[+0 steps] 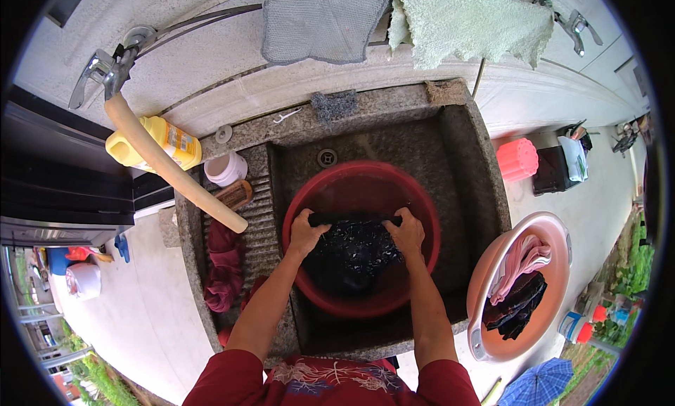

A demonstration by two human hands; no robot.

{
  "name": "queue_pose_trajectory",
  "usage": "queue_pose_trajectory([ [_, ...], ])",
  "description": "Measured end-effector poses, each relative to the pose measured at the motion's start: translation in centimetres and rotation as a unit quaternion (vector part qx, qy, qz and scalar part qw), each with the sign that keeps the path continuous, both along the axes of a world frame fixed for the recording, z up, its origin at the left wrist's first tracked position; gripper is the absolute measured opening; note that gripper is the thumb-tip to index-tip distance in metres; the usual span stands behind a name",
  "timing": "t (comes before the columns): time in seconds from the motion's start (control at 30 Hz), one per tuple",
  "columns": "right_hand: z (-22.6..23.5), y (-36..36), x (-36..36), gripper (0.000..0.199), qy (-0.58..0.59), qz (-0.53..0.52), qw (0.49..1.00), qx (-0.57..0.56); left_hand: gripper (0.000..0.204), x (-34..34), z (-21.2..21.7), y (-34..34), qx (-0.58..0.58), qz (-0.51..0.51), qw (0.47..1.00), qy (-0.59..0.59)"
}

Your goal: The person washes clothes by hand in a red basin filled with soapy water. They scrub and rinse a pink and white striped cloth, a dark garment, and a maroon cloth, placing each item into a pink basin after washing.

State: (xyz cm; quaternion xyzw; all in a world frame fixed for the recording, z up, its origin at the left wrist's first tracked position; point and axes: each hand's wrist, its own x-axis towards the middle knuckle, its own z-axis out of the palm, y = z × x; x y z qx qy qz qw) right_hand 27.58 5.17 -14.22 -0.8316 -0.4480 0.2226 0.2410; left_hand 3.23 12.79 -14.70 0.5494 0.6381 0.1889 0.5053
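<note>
A round red basin (432, 227) sits in a dark stone sink (460, 167). Inside it, a dark wet garment (355, 248) lies partly in water, its upper edge stretched taut between my two hands. My left hand (307, 233) grips that edge at the left, fingers closed over the cloth. At the right end, my right hand (406, 232) is closed on the same edge. The garment's lower part spreads in the basin toward me, its shape hard to make out under the water.
Left of the basin, a ribbed stone washboard (261, 188) bears a maroon cloth (223, 265) and a wooden brush (235, 194). A hose (172, 167) hangs over it from a tap. A yellow jug (165, 144) stands behind. At right is a pink tub (555, 279) with clothes.
</note>
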Motion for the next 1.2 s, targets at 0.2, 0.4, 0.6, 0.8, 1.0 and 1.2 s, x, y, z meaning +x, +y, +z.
queue_pose_trajectory([
  [0.2,12.3,0.7,1.4,0.034,0.06,-0.011,0.996,0.071,0.028,0.0,11.7,0.5,0.129,-0.008,0.985,-0.114],
  [0.4,22.6,-0.9,1.8,0.029,0.041,0.04,0.969,0.24,0.023,-0.2,21.6,0.3,0.208,-0.018,0.946,-0.25],
  [0.6,23.0,-4.4,1.7,0.027,0.014,0.047,0.963,0.266,0.026,-0.6,22.4,-1.5,0.296,-0.066,0.933,-0.193],
  [0.8,13.1,-7.4,0.3,0.027,0.063,0.05,0.99,0.116,0.037,-2.4,14.1,-3.9,0.3,-0.152,0.939,-0.068],
  [1.0,8.5,-9.4,-2.0,0.027,-0.202,0.257,0.937,-0.12,0.06,-2.0,8.5,-6.3,0.194,-0.415,0.872,0.175],
  [1.2,1.8,-8.5,-3.8,0.042,-0.104,0.403,0.865,-0.282,0.054,0.0,4.8,-7.4,0.01,-0.634,0.714,0.296],
])
